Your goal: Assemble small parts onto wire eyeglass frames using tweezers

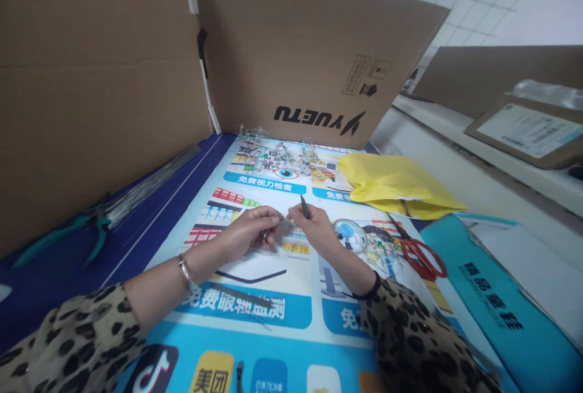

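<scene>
My left hand point(248, 232) is pinched shut on a small clear plastic bag point(281, 229) held just above the printed poster point(255, 308). My right hand point(316, 229) meets it from the right, fingers closed around a thin dark tool point(305, 206) that points up and away; its thumb and fingers also touch the bag's edge. What is inside the bag is too small to make out. Both sleeves have a leopard print, and a bracelet sits on the left wrist.
Teal-handled pliers point(88, 229) and a bundle of thin metal wires point(146, 186) lie at left. A yellow bag point(396, 183), red scissors point(421, 253) and a round tape roll point(350, 235) sit at right. Cardboard walls point(300, 47) stand behind. Small clear packets point(273, 153) lie at the back.
</scene>
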`<state>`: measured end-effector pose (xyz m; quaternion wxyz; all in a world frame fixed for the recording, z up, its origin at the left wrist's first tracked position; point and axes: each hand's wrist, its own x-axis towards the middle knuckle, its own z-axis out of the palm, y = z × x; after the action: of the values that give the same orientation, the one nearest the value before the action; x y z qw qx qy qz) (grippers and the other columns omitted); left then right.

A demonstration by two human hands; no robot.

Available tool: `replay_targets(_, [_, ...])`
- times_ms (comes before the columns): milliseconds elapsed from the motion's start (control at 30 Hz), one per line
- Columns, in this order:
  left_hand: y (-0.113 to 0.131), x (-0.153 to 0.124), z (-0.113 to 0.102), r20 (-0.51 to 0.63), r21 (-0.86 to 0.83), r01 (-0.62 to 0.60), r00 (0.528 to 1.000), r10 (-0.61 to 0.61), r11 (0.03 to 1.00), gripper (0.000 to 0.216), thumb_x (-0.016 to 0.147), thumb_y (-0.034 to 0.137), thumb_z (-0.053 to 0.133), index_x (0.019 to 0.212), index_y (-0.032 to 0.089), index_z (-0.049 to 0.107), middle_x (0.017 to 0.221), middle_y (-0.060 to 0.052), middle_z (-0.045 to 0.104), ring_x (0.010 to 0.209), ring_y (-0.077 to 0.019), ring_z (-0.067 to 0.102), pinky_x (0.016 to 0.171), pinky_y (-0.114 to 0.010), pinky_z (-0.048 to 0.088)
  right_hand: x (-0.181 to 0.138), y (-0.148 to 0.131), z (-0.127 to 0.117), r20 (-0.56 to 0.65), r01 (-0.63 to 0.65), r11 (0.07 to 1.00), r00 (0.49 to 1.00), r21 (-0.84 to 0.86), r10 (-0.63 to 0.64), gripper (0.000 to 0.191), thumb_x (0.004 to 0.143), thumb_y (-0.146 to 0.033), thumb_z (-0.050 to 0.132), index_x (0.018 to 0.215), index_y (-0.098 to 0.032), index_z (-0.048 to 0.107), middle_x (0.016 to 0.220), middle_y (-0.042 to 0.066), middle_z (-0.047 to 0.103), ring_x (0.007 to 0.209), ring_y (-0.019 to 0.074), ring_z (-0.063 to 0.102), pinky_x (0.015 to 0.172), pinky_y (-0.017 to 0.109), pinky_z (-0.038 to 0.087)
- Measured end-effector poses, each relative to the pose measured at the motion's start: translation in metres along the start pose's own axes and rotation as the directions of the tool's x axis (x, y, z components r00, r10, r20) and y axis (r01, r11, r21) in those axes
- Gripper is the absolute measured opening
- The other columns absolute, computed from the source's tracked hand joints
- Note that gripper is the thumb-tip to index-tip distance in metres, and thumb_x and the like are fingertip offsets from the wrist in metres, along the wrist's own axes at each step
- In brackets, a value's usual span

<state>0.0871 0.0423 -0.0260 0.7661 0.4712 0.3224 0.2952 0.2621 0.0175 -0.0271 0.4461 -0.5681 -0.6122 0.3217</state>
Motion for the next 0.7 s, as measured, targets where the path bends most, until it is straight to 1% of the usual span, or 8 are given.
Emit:
replay_targets(100, [0.0012,-0.0009,0.0006,0.01,-0.003,0.015,1.0,-0.015,1.0,0.024,0.07,0.034,0.066,0.079,0.016,0.054,0.064,0.001,0.055,0.048,-0.0085,0.052,0.041,-0.02,0.04,-0.001,-0.0009,0.001,0.011,-0.004,1.0,1.0,0.001,0.004,0.03,0.076,-0.045,0.052,0.071,-0.016,0.06,0.062,0.0,0.055,0.061,0.0116,0.047,0.058,0.023,0.039])
replay_targets(200, [-0.0008,0.0002,-0.0009,0.004,0.047,0.023,1.0,-0.023,0.999,0.025,0.069,0.034,0.067,0.073,0.016,0.051,0.061,0.001,0.056,0.045,-0.0083,0.051,0.041,-0.02,0.04,-0.0025,-0.0042,0.0016,0.036,-0.01,1.0,0.999,-0.002,0.01,0.03,0.076,-0.044,0.052,0.071,-0.016,0.059,0.064,0.0,0.055,0.062,0.0117,0.047,0.059,0.023,0.039])
replay_targets(300, [-0.004,0.0022,-0.003,-0.006,0.102,0.027,1.0,-0.026,0.994,0.024,0.071,0.034,0.066,0.072,0.016,0.051,0.054,0.001,0.056,0.041,-0.009,0.051,0.04,-0.021,0.04,-0.0035,-0.0076,0.0017,0.045,-0.023,1.0,0.999,-0.003,0.023,0.029,0.075,-0.044,0.052,0.071,-0.016,0.059,0.063,-0.001,0.054,0.061,0.0113,0.046,0.059,0.023,0.038])
replay_targets(400, [-0.0046,0.0027,-0.0032,-0.018,0.115,0.041,0.999,-0.039,0.993,0.023,0.072,0.033,0.065,0.071,0.015,0.052,0.052,0.0,0.056,0.039,-0.0087,0.05,0.04,-0.02,0.039,-0.0033,-0.0079,0.0017,0.047,-0.046,0.999,0.998,-0.008,0.046,0.028,0.074,-0.044,0.053,0.072,-0.016,0.059,0.063,-0.001,0.054,0.061,0.0114,0.047,0.059,0.024,0.038])
replay_targets(500, [-0.0016,0.0014,-0.0017,-0.044,0.081,0.039,0.998,-0.035,0.996,0.023,0.074,0.033,0.063,0.068,0.014,0.051,0.048,0.001,0.054,0.037,-0.0072,0.046,0.038,-0.019,0.035,-0.0026,-0.0055,0.0012,0.045,-0.047,0.999,0.998,0.002,0.047,0.028,0.075,-0.044,0.053,0.076,-0.016,0.06,0.066,-0.001,0.055,0.063,0.0116,0.048,0.06,0.024,0.038])
replay_targets(700, [0.0044,0.0003,-0.0018,-0.126,-0.06,-0.05,0.991,0.042,0.997,0.022,0.073,0.029,0.064,0.068,0.014,0.049,0.05,0.003,0.05,0.04,-0.0057,0.044,0.04,-0.018,0.034,-0.0014,-0.0016,-0.0007,0.05,-0.065,0.996,0.997,0.068,0.061,0.028,0.075,-0.043,0.053,0.075,-0.016,0.061,0.063,-0.002,0.052,0.06,0.0101,0.045,0.057,0.023,0.037])
